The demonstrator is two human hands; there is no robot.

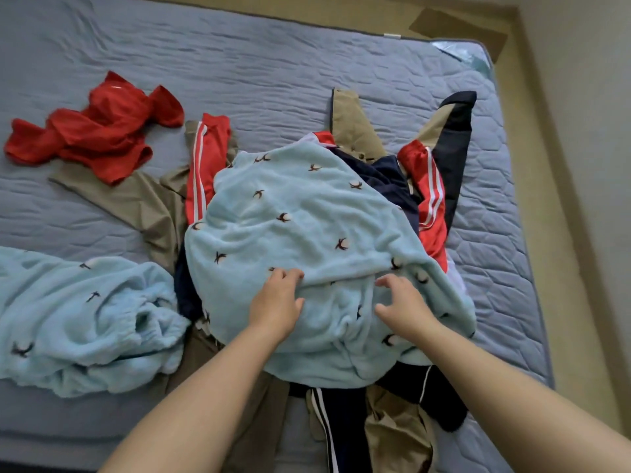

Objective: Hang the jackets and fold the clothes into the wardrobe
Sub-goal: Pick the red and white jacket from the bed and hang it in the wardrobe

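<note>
A light blue fleece top (293,220) with small dark bird prints lies spread over a heap of clothes on the bed. My left hand (276,305) rests flat on its near part, fingers curled into a fold. My right hand (404,307) hovers just to the right, fingers bent and apart, touching the fleece. Under the fleece lie a red, white and navy striped jacket (430,199), khaki garments (146,203) and dark navy trousers (334,425). A second light blue fleece piece (78,319) lies at the left. A crumpled red garment (99,131) sits at the far left.
The bed's quilted blue-grey mattress cover (239,73) stretches to the far side and right edge. A beige floor (563,233) runs along the right of the bed, with a brown cardboard piece (457,32) at the far corner. No wardrobe is in view.
</note>
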